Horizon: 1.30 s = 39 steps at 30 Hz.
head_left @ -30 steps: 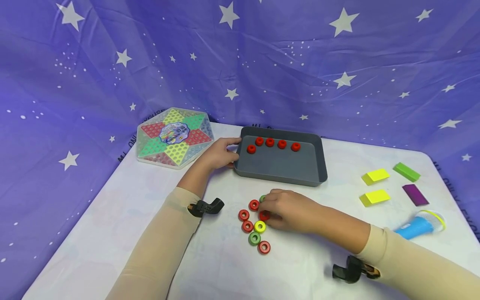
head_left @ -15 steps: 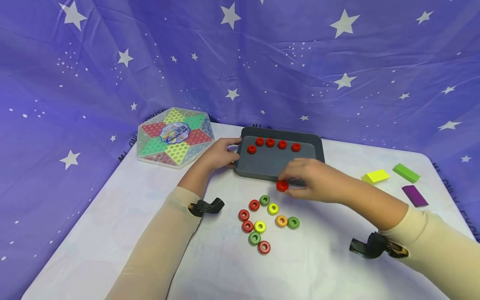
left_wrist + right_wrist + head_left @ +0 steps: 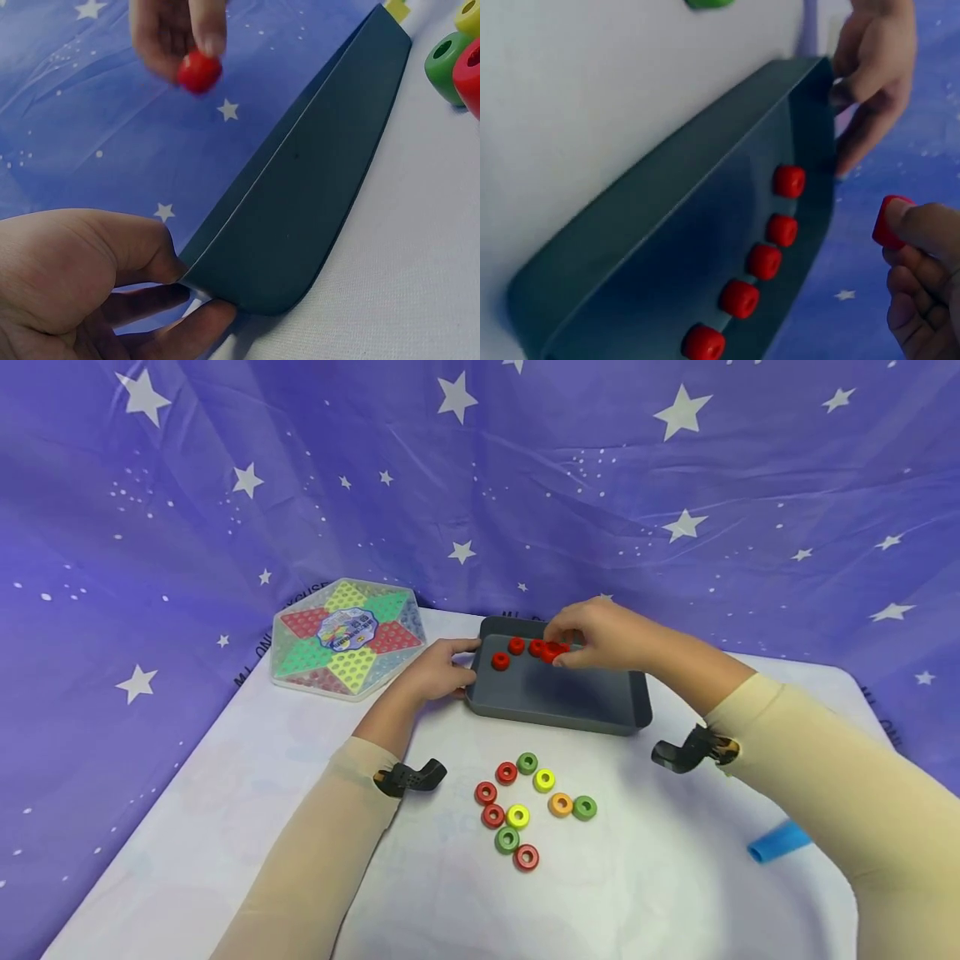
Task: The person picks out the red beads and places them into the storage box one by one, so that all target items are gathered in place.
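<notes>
My right hand [image 3: 603,635] pinches a red ring-shaped bead [image 3: 889,223] between thumb and fingertips, held up over a shallow grey tray [image 3: 558,697]. Several matching red beads sit in a row inside the tray, seen in full in the right wrist view, such as the red bead [image 3: 740,298]. At the tray's left end, my left hand [image 3: 437,672] grips the wall, its fingers bent at the corner in the left wrist view. In front of the tray lie loose beads: several red beads [image 3: 492,816], green beads [image 3: 507,839], yellow beads [image 3: 518,816] and an orange bead [image 3: 560,804].
Left of the tray lies a hexagonal Chinese checkers board [image 3: 348,639]. A blue handle [image 3: 780,842] shows at the right, partly covered by my right sleeve [image 3: 810,760]. A purple star-patterned cloth [image 3: 525,485] hangs behind the white table [image 3: 637,860].
My right hand has picked a red bead from the loose group and carried it forward and up over the tray. The left hand stays at the tray's left end.
</notes>
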{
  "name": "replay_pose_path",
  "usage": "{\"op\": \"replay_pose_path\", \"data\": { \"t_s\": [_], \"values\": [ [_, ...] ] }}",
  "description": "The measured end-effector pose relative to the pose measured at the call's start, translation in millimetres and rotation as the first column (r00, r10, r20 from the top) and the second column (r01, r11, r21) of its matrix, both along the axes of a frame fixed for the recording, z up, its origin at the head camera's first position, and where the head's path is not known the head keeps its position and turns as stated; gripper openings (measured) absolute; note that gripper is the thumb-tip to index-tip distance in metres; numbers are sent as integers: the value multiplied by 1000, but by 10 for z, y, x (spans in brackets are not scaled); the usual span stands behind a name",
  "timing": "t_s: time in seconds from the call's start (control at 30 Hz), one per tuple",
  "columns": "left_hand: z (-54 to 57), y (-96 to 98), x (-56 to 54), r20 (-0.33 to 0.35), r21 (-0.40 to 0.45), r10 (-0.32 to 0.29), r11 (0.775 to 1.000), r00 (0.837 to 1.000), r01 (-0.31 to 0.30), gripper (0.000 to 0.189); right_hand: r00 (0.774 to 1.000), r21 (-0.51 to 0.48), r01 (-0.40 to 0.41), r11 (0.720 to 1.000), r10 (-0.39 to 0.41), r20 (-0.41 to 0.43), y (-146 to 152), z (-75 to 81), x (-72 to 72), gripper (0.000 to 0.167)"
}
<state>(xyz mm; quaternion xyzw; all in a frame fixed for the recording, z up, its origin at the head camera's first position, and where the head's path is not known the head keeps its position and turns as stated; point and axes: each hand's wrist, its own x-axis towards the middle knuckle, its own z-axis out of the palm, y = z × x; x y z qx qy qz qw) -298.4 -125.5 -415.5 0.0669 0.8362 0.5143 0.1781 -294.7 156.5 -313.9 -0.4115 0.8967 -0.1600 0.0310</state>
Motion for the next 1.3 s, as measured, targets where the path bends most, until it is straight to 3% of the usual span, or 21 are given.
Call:
{"op": "replay_pose_path", "data": {
  "t_s": [0.13,0.4,0.77,0.9,1.07,1.3],
  "values": [
    [-39,43,-7,-10,-13,-13,1000,1000,13,67,998,68,13,998,-17,60,-76,-95,-170,23],
    [-51,72,9,-5,-49,-10,999,1000,10,66,991,150,-76,986,59,117,-284,-396,-438,20],
    [-25,49,37,1,-31,-4,1000,1000,4,67,996,169,-82,982,78,30,-274,-723,-431,10],
    [-30,29,33,7,-21,3,1000,1000,-3,67,998,146,-66,987,67,3,-264,-715,-424,13],
    [-32,10,21,3,-19,9,1000,1000,-9,67,999,53,-27,998,26,29,-258,-516,-376,20],
    [-7,-7,6,-6,-20,11,1000,1000,-11,67,995,-110,-12,994,22,96,-236,-319,-61,23]
  ]
}}
